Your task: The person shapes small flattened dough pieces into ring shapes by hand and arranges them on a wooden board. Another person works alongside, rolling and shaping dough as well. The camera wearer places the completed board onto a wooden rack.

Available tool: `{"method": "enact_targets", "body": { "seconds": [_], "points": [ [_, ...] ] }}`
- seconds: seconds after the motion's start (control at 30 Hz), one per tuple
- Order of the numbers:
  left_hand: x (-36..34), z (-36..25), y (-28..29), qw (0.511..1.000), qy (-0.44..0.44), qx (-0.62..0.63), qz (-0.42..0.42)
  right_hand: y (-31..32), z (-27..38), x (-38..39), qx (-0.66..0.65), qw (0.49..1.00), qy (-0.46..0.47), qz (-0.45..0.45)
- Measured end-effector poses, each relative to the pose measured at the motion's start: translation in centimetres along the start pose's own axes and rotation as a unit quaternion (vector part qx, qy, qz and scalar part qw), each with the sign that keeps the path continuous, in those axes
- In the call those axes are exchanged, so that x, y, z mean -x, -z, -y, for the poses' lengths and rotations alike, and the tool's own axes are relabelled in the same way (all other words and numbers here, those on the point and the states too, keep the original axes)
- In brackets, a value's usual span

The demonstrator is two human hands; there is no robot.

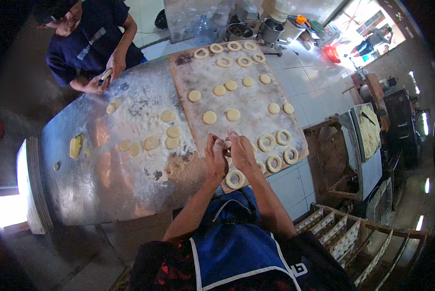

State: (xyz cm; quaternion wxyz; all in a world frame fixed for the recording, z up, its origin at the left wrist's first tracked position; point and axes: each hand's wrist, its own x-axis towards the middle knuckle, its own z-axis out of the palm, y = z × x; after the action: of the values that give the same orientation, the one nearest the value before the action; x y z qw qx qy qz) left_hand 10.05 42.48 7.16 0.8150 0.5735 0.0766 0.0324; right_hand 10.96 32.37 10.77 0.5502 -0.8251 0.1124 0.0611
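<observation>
My left hand (216, 157) and my right hand (242, 155) are closed together on a small pale dough piece (227, 144), held over the lower edge of a floured board (256, 97). Dough rings sit on the board to the right of my hands (266, 143) and just below them (235, 179). Above my hands lie several flat dough rounds (233, 115), and more rings line the board's far end (234, 46). Left of the board, more rounds (173, 132) rest on a floured metal table (96, 184).
A co-worker (86, 43) at upper left holds dough in both hands. A yellow lump (75, 146) lies on the table. Pots (268, 31) stand beyond the board; a dough-filled tray (365, 131) is at right, a slatted rack (343, 233) at lower right. Another person (375, 41) is outside the doorway.
</observation>
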Motion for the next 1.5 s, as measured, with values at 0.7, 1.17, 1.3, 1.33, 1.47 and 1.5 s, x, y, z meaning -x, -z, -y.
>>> {"method": "enact_targets", "body": {
  "seconds": [0.7,1.17,1.3,1.33,1.47,1.5],
  "points": [
    [-0.8,11.5,-16.6,0.922,-0.141,-0.236,0.273,17.5,-11.8,-0.1,0.037,0.982,0.126,-0.136],
    [2.0,12.0,-23.4,0.940,0.040,-0.198,0.276,22.2,-15.2,2.2,-0.072,0.969,0.105,-0.212],
    [2.3,11.7,-24.8,0.879,-0.148,-0.325,0.316,24.8,-16.0,3.5,-0.189,0.951,0.126,-0.210],
    [2.2,11.5,-24.9,0.875,-0.099,-0.343,0.326,25.6,-16.2,3.5,-0.152,0.964,0.089,-0.198],
    [1.9,12.0,-27.9,0.879,0.025,-0.399,0.259,28.3,-17.7,3.4,-0.018,0.979,-0.059,-0.195],
    [1.7,12.0,-28.2,0.853,-0.006,-0.444,0.275,28.6,-18.3,3.0,0.035,0.978,-0.072,-0.193]
  ]
}}
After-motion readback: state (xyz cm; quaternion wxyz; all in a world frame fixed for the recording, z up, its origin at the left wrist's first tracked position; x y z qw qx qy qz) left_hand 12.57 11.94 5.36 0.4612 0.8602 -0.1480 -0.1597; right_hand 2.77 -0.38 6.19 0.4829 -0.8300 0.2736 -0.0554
